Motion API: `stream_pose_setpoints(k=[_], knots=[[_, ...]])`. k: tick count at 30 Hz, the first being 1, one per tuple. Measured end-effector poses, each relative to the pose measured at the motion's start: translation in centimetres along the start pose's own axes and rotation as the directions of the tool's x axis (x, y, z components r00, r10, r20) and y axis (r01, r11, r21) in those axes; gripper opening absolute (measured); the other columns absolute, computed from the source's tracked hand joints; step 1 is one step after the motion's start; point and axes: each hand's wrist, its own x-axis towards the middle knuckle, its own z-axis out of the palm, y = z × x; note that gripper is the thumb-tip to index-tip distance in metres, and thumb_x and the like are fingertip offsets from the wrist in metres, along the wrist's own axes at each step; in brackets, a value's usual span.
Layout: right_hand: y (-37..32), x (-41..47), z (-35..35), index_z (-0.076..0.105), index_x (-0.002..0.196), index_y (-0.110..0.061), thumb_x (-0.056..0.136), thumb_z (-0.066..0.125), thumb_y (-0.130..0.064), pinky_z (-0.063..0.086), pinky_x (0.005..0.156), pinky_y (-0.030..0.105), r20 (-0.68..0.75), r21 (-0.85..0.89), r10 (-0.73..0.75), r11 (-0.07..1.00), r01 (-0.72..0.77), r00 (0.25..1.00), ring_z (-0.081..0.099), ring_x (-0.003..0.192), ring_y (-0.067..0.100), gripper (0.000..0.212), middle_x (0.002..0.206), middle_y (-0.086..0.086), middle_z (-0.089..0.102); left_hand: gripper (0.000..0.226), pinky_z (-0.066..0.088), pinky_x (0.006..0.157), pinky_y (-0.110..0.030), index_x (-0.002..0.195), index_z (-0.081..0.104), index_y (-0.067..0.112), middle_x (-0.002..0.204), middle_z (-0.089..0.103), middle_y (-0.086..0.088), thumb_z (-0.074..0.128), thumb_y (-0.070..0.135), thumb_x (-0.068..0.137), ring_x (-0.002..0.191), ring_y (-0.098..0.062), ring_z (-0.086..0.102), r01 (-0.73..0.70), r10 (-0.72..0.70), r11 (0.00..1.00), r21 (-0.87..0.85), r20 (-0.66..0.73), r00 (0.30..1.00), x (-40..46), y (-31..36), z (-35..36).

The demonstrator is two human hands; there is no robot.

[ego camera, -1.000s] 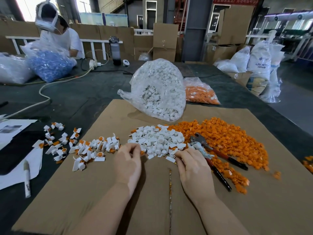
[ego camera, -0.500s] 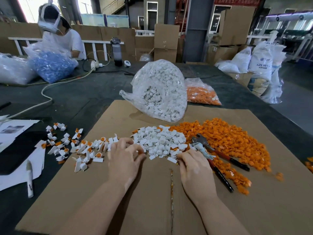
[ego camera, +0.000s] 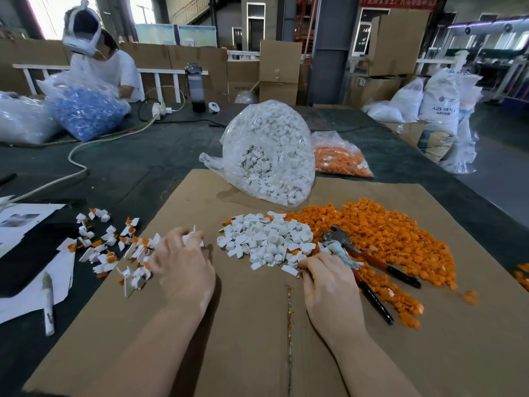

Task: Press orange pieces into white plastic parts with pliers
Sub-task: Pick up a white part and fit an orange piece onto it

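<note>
A pile of loose white plastic parts [ego camera: 266, 242] lies mid-cardboard, with a wider heap of orange pieces [ego camera: 386, 236] to its right. The pliers [ego camera: 400, 275] lie on the orange heap, their red-and-black handles pointing toward me. My left hand [ego camera: 183, 265] is over the scattered finished white-and-orange parts [ego camera: 106, 250] at the cardboard's left edge, its fingers curled round a white part [ego camera: 196, 240]. My right hand [ego camera: 329, 285] rests at the near edge of the white pile, just left of the pliers' head. Its fingertips are tucked under, so any hold is hidden.
The brown cardboard sheet [ego camera: 252, 348] covers a dark table. Clear bags of white parts [ego camera: 269, 156] and orange pieces [ego camera: 337, 159] stand behind the piles. A marker [ego camera: 48, 305], papers and a black slab lie at left. Another person [ego camera: 106, 64] sits far left behind a bag of blue parts [ego camera: 86, 110].
My left hand has swung left from the white pile to the finished parts, carrying a white part. My right hand has stayed at the white pile's edge.
</note>
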Motion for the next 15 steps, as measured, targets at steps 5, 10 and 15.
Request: stream_pose_setpoints(k=[5, 10, 15], knots=[[0.0, 0.0, 0.0, 0.068, 0.077, -0.007, 0.067, 0.072, 0.011, 0.052, 0.061, 0.040, 0.004, -0.016, 0.008, 1.000, -0.008, 1.000, 0.060, 0.069, 0.024, 0.021, 0.074, 0.005, 0.062, 0.038, -0.027, 0.103, -0.036, 0.137, 0.039, 0.032, 0.152, 0.023, 0.011, 0.027, 0.033, 0.100, 0.144, -0.015, -0.002, -0.328, 0.298, 0.924, 0.199, 0.166, 0.940, -0.6, 0.8, 1.0], [-0.2, 0.0, -0.1, 0.066, 0.073, -0.009, 0.064, 0.074, 0.011, 0.050, 0.060, 0.038, 0.011, -0.078, 0.028, 0.997, -0.027, 1.000, 0.059, 0.067, 0.024, 0.023, 0.071, 0.003, 0.060, 0.022, 0.003, 0.088, -0.025, 0.100, 0.057, 0.036, 0.120, 0.056, 0.024, 0.041, 0.021, 0.096, 0.123, -0.004, 0.026, -0.386, 0.372, 0.918, 0.094, 0.142, 0.917, -1.5, 1.5, 1.0], [-0.2, -0.1, 0.0, 0.066, 0.072, -0.011, 0.063, 0.075, 0.010, 0.048, 0.062, 0.037, -0.009, -0.119, 0.031, 0.992, -0.032, 0.999, 0.060, 0.068, 0.024, 0.025, 0.071, 0.002, 0.061, 0.023, 0.017, 0.075, -0.024, 0.099, 0.064, 0.028, 0.110, 0.064, 0.016, 0.042, 0.022, 0.098, 0.100, -0.012, 0.038, -0.400, 0.408, 0.913, -0.083, 0.145, 0.901, -2.3, 2.8, 1.6]])
